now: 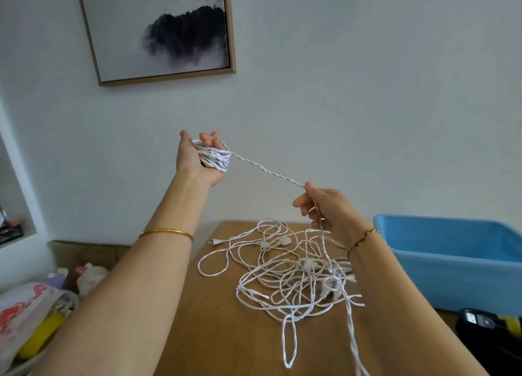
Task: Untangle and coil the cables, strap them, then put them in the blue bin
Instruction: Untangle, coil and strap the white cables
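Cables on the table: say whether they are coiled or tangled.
Tangled. The cables sprawl in loose crossing loops over the table; only the turns round the left hand are coiled.

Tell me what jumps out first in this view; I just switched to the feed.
The left hand, raised before the wall, has a coil of white cable wound round it, and a taut strand runs down to the right hand, which pinches it. Below, a tangle of white cables sprawls on the wooden table, the blue bin at its right.
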The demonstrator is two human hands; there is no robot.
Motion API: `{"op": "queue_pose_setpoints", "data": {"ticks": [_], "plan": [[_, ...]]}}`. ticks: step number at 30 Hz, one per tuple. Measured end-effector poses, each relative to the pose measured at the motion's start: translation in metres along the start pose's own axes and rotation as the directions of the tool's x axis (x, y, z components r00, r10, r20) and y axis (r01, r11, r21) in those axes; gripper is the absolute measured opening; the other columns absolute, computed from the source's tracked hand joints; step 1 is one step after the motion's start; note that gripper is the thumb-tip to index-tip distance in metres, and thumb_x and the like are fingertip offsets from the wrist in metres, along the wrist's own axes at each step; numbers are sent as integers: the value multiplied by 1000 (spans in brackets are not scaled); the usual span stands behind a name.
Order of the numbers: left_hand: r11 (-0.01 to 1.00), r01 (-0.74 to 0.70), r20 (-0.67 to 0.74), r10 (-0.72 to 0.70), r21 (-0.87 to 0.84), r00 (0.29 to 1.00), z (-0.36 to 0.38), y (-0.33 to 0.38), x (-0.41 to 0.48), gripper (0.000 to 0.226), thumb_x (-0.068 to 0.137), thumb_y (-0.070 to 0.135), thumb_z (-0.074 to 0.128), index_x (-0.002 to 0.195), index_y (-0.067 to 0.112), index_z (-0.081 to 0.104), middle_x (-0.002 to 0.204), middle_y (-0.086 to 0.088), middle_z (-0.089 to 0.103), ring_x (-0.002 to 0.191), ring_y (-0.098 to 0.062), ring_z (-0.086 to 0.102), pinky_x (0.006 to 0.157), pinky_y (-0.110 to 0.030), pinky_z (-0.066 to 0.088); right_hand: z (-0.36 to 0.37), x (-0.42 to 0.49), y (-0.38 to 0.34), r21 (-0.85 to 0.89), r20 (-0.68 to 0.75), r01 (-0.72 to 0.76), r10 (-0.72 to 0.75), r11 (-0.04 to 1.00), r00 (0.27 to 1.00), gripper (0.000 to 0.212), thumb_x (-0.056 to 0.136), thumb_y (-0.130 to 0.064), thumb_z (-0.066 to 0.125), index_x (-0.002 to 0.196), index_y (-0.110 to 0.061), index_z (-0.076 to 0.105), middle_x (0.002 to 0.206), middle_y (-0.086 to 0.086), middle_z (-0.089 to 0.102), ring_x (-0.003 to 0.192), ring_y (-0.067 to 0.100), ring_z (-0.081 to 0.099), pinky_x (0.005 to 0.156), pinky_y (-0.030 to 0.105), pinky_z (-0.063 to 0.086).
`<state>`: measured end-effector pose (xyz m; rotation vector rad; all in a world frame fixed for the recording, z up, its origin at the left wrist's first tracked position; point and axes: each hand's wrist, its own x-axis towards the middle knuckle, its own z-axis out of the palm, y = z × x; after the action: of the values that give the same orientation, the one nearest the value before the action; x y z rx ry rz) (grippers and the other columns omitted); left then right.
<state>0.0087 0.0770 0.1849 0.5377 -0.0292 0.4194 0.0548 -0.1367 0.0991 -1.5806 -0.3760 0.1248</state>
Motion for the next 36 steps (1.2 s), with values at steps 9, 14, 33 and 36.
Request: {"op": "queue_pose_setpoints", "data": {"ticks": [9,14,33,36], "plan": [[998,-57,-69,59,31,996,-2,-2,-4,49,93,57,44,84,10,53,45,7,57,53,-10,63,70,-22,50,-4,1,5,7,-79,147,-146,989,986,23,85,-21,69,72,-9,54,53,0,37,40,9,27,36,20,26],[999,-34,-31,35,24,999,-9,-4,0,53,98,50,36,109,1,53,47,1,57,65,-13,56,62,-25,49,0,-2,-10,-156,-236,296,-326,942,915,27,90,-26,61,72,-6,60,57,1,40,48,10,30,43,16,29],[992,-53,53,48,114,997,8,3,-12,45,97,36,33,99,2,63,35,9,39,34,-7,45,45,-10,43,37,26,-84,-49,-319,359,-355,932,879,44,99,-31,43,59,-16,53,57,-3,42,47,11,34,38,14,27],[989,-37,55,29,145,998,12,3,-18,44,96,34,34,95,3,65,33,9,36,31,-7,39,42,-9,39,37,31,-94,24,-314,341,-317,940,895,44,99,-31,42,59,-15,50,59,-1,40,47,12,31,33,11,24]]}}
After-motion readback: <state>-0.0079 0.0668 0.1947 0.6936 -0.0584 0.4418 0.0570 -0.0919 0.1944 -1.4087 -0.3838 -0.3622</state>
